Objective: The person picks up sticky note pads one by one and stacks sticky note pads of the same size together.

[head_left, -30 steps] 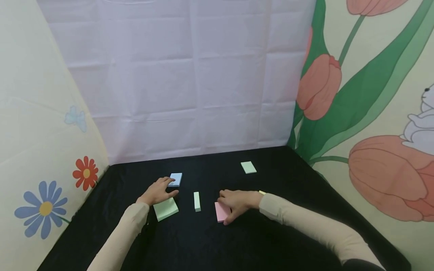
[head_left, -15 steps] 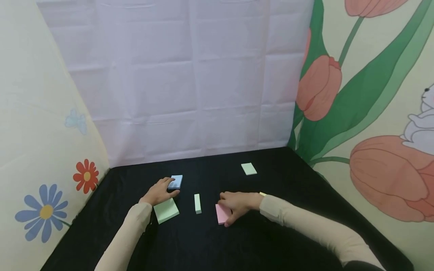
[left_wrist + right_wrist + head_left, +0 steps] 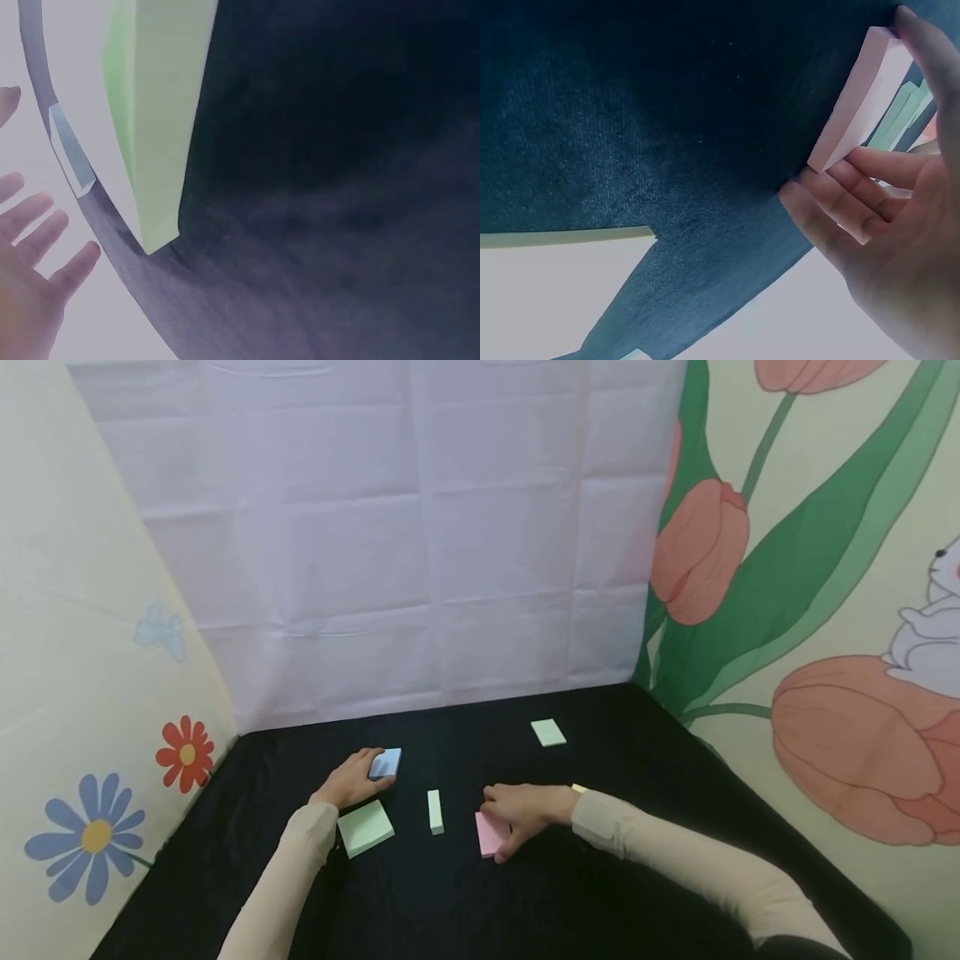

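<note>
White sheet (image 3: 360, 527) behind black table (image 3: 420, 902); person's left hand (image 3: 349, 780) at blue pad (image 3: 387, 763), left far side, fingers and thumb spread apart, can't tell if touching; right hand (image 3: 525, 808) clamped on pink pad (image 3: 491, 835), near middle, thumb and fingers at opposite ends; big green pad (image 3: 366, 829) near left, narrow green block (image 3: 435, 812) between hands, pale green pad (image 3: 548, 732) far right

Even, soft light fills the head view; in both wrist views pale surfaces wash out and the black tabletop's edge (image 3: 129, 271) bows into a curve.
</note>
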Tool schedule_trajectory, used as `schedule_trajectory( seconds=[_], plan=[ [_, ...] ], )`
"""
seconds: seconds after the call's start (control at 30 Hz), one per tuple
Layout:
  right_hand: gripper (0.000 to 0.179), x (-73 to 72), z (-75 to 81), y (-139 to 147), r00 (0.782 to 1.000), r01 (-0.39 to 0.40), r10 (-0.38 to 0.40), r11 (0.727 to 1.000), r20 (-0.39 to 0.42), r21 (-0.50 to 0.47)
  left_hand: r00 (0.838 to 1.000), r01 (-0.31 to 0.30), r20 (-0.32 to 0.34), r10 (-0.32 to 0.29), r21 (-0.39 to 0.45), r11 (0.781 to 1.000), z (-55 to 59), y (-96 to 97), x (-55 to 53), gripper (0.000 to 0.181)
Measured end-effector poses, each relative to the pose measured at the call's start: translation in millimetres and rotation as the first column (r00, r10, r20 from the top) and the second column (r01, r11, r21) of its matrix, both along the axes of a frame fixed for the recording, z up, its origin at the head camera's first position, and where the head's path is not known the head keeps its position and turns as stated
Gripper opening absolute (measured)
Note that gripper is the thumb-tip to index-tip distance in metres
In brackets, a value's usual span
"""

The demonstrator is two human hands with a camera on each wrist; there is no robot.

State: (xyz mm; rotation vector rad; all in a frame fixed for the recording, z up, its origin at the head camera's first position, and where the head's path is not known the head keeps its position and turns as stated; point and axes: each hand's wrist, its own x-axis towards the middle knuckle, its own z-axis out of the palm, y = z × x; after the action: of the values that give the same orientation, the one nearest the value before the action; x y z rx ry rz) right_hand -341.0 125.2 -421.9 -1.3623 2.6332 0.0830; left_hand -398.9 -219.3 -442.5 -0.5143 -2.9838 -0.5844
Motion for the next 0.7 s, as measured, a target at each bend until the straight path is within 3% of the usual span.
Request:
schedule_trajectory(
  seconds=[0.2, 0.37, 0.7],
  plan=[
    [0.068, 1.1, 1.0, 4.5, 1.0, -0.007, 0.007, 1.0, -0.006, -0.009, 1.0, 0.001, 0.008, -0.001, 0.012, 1.0, 4.0, 2.8, -2.4, 0.074],
    [0.075, 3.6, 2.9, 2.0, 1.0, 0.012, -0.012, 1.0, -0.009, 0.005, 1.0, 0.0, 0.011, 0.0, 0.01, 1.0, 1.9, 1.6, -4.1, 0.075],
    [0.069, 4.1, 1.4, 0.8, 1.0, 0.012, -0.012, 1.0, -0.011, 0.011, 1.0, -0.004, 0.031, 0.004, 0.008, 1.0, -3.8, -2.1, -9.2, 0.082]
  ],
)
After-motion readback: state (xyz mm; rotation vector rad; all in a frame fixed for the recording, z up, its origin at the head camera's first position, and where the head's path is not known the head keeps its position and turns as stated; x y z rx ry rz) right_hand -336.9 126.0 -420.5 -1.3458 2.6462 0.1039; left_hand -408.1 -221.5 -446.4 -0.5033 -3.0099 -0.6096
